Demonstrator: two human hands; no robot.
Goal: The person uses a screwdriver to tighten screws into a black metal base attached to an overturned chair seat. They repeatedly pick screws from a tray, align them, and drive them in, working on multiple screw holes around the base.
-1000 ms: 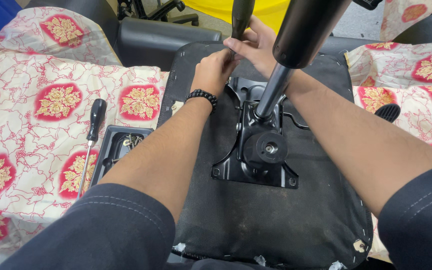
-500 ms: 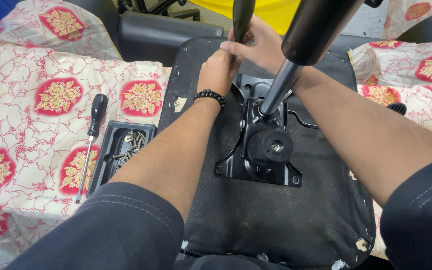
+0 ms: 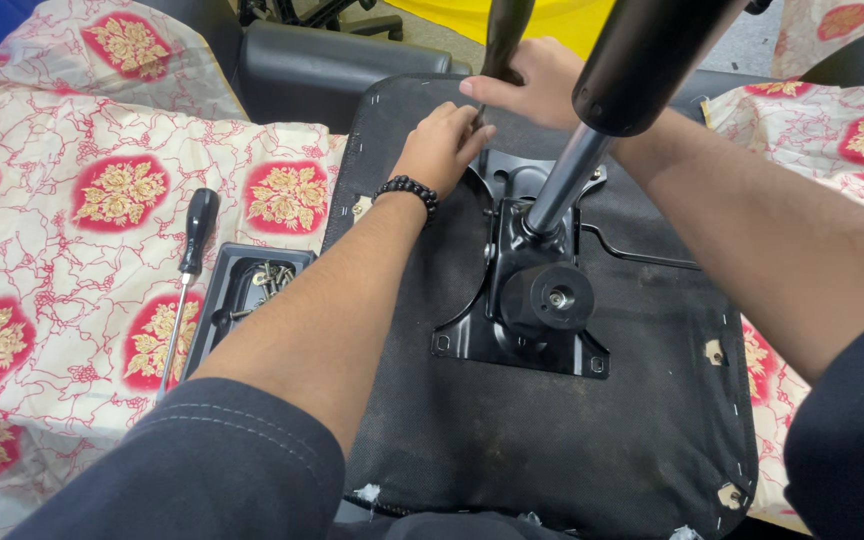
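Nearest, upturned on the bench: an office-chair seat (image 3: 552, 450), black fabric underside stapled round the edge, flat and facing up. Bolted at its middle, a black metal tilt plate (image 3: 522, 320), long axis running near to far, round tension knob (image 3: 549, 297) toward the near end. Rising from the plate, a gas-lift column (image 3: 592, 130), chrome lower shaft and thick black upper sleeve, long axis tilted up and to the right, top end out of frame. Off to the left on the red-and-cream patterned cloth (image 3: 82, 260): a screwdriver (image 3: 190, 270) lying near to far, black handle at the far end, and just beside it a black tray (image 3: 242, 300) of loose screws. Farther on, at the plate's far left corner: left hand (image 3: 442, 145), beaded bracelet at the wrist, fingers pinched together on something small, likely a bolt or a tool tip, too hidden to name. Just beyond, right hand (image 3: 527, 85) clamped round a dark upright handle (image 3: 505, 35) standing over the same corner. Step in hand, by the look of it: working a fastener at the far left mounting hole. Next move, as a judgement: handle held square over the hole, pressed down and turned, left fingers steadying the tip
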